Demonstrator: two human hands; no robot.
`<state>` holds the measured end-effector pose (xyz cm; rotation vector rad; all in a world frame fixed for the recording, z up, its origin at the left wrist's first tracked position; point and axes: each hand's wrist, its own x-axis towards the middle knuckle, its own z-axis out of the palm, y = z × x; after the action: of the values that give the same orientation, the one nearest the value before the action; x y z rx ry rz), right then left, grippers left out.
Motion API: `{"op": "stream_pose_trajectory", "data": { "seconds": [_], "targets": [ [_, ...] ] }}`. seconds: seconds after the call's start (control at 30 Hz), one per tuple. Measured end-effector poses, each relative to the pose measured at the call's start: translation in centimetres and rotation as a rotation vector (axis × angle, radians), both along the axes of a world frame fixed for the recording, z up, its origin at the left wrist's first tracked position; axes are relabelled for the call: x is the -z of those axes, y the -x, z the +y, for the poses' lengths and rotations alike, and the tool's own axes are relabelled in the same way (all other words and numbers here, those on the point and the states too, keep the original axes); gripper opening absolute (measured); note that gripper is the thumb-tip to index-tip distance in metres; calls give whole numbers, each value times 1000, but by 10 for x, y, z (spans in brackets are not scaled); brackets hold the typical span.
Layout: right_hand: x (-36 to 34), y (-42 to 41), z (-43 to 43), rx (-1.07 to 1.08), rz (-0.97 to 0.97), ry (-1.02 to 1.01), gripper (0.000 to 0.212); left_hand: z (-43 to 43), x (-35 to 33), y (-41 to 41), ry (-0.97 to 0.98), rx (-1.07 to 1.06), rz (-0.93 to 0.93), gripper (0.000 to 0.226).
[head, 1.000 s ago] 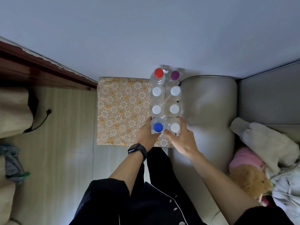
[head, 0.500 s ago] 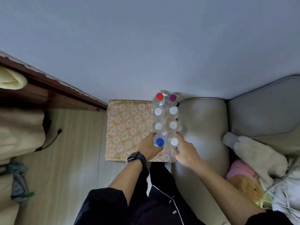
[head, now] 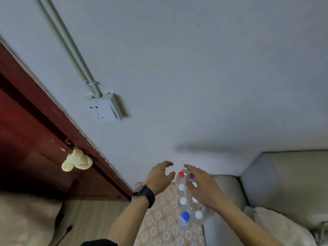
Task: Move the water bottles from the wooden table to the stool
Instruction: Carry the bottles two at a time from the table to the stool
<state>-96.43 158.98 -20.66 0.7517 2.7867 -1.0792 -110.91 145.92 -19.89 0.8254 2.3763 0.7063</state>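
8 bottles [head: 183, 200], 2x4; L hand [head: 159, 178], R hand [head: 204, 186] above, fingers [head: 191, 168] spread.

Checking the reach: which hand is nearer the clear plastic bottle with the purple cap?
Right. The right hand spreads just beside the purple-capped bottle; the left hand is farther, past the red-capped bottle.

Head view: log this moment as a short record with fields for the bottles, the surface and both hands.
bottles: water bottles, eight caps showing, upright in two rows
cap colours: one red, one purple, one blue, the rest white
surface: floral-patterned top, beside a grey sofa arm
left hand: fingers spread, beside the red-capped bottle, holds nothing; smartwatch on wrist
right hand: fingers spread, over the right row, holds nothing
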Motion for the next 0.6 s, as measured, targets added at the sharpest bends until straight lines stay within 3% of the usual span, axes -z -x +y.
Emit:
{"op": "stream_pose_trajectory", "data": {
  "seconds": [0.33, 0.6],
  "targets": [
    [-200, 51, -38, -53, 553, -377, 36, -89, -199, 41, -219, -139, 471, 45],
    [-265, 127, -121, -372, 809, -277, 32, -223, -253, 45, -153, -527, 628, 41]
  ]
}}
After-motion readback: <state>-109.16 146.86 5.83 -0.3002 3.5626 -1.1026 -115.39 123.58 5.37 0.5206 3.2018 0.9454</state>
